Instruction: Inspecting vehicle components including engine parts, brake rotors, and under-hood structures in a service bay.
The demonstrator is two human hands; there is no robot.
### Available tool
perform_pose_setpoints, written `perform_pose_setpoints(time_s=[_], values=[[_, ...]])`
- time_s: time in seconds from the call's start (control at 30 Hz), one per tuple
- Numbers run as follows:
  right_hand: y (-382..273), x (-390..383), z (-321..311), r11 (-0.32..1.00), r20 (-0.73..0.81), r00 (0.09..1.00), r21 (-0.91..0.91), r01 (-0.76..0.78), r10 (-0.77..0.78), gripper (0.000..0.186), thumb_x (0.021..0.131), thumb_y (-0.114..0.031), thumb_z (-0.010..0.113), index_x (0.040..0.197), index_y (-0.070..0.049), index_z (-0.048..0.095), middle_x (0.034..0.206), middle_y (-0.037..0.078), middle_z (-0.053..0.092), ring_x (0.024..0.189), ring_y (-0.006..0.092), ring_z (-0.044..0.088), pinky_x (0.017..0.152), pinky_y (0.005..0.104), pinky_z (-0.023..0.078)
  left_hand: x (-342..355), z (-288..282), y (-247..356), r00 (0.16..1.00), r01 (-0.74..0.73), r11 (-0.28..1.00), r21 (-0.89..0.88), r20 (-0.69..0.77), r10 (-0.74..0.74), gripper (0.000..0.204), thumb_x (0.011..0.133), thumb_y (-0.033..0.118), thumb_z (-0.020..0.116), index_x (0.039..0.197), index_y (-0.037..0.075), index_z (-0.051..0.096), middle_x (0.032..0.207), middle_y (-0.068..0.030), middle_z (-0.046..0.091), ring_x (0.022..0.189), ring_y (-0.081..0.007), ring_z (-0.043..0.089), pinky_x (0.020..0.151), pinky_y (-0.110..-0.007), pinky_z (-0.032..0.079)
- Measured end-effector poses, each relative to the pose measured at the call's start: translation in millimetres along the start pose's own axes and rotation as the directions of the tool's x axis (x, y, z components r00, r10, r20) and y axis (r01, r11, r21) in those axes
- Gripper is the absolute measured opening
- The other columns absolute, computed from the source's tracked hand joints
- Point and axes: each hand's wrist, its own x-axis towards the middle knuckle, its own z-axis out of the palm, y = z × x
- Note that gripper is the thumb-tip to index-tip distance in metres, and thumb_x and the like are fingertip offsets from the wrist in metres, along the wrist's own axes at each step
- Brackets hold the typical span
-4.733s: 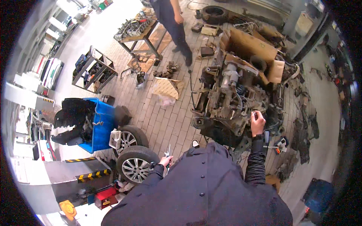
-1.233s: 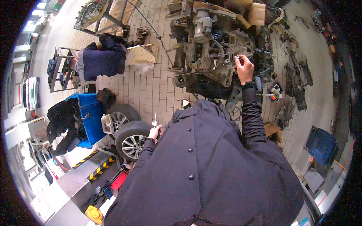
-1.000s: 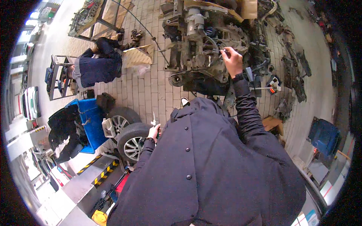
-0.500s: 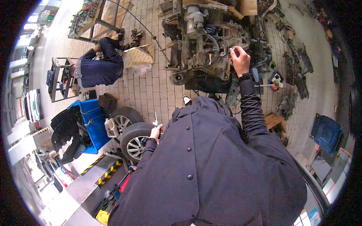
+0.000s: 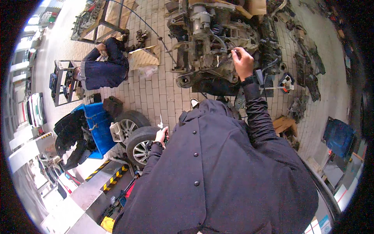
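My right hand (image 5: 243,61) is pinched at the front right of a dirty engine assembly (image 5: 201,22) with hoses and cables; whatever lies between thumb and forefinger is too small to name. My left hand (image 5: 161,135) grips a slim silver hand tool (image 5: 160,122), held upright low beside my dark coat. Just left of that hand are two stacked or leaning wheels with alloy rims (image 5: 136,136), partly hidden by my arm.
A crouched co-worker (image 5: 101,72) is beside a metal rack (image 5: 59,80). Upper left stands a parts bench (image 5: 99,27). A blue bin (image 5: 102,132) holds black panels. Removed parts (image 5: 306,74) line the right floor; cardboard (image 5: 142,56) and a black cable (image 5: 159,38) lie mid-floor.
Since the earliest frame the co-worker went from standing to crouching, and my view shifted. My right hand shifted slightly along the engine, most recently leftward; my left hand still holds the tool.
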Motion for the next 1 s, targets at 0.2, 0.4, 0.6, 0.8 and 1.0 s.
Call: perform_pose_setpoints(time_s=[0.2,0.4,0.6,0.8,1.0], values=[[24,3,-17,0.989,-0.023,0.990,0.047,-0.139,0.140,0.019,0.087,-0.021,0.069,0.095,-0.004,0.067,0.080,0.015,0.069,0.071,0.0286,0.068,0.066,0.0371,0.053,-9,6,0,1.000,-0.019,0.997,0.069,-0.006,0.019,0.027,0.088,0.030,0.069,0.074,0.011,0.054,0.062,0.0012,0.048,0.047,-0.0116,0.046,0.043,-0.027,0.036],[2,4,-3,0.999,0.002,1.000,0.026,-0.019,0.019,0.019,0.087,-0.020,0.069,0.096,-0.004,0.067,0.081,0.014,0.070,0.073,0.0258,0.069,0.066,0.0353,0.053,2,6,-14,0.993,-0.113,0.991,0.069,0.027,0.111,0.024,0.089,0.028,0.069,0.077,0.010,0.058,0.065,0.0017,0.051,0.053,-0.0098,0.047,0.045,-0.026,0.037],[-7,4,11,0.994,0.034,0.993,-0.006,0.111,-0.111,0.018,0.088,-0.019,0.067,0.096,-0.003,0.065,0.086,0.016,0.069,0.081,0.0322,0.068,0.070,0.0391,0.053,-1,7,-9,1.000,-0.021,1.000,0.007,0.019,0.021,0.027,0.088,0.030,0.069,0.075,0.011,0.055,0.066,0.0007,0.051,0.047,-0.0108,0.046,0.044,-0.027,0.038],[-20,10,-53,0.995,-0.107,0.994,-0.097,-0.017,0.006,0.016,0.091,-0.022,0.065,0.091,-0.006,0.062,0.078,0.015,0.068,0.069,0.0277,0.068,0.061,0.0374,0.051,3,6,-17,0.998,0.065,0.983,-0.169,0.009,-0.064,0.030,0.088,0.033,0.069,0.076,0.013,0.050,0.064,0.0015,0.047,0.046,-0.0114,0.045,0.042,-0.027,0.035],[9,1,-58,0.616,0.202,0.917,0.688,-0.383,0.344,0.015,0.101,-0.016,0.051,0.100,-0.001,0.049,0.084,0.015,0.066,0.072,0.0216,0.068,0.062,0.0322,0.056,6,10,-31,0.999,0.041,0.987,-0.155,-0.003,-0.042,0.026,0.089,0.031,0.068,0.076,0.013,0.054,0.062,0.0026,0.048,0.045,-0.0105,0.045,0.041,-0.027,0.035]])
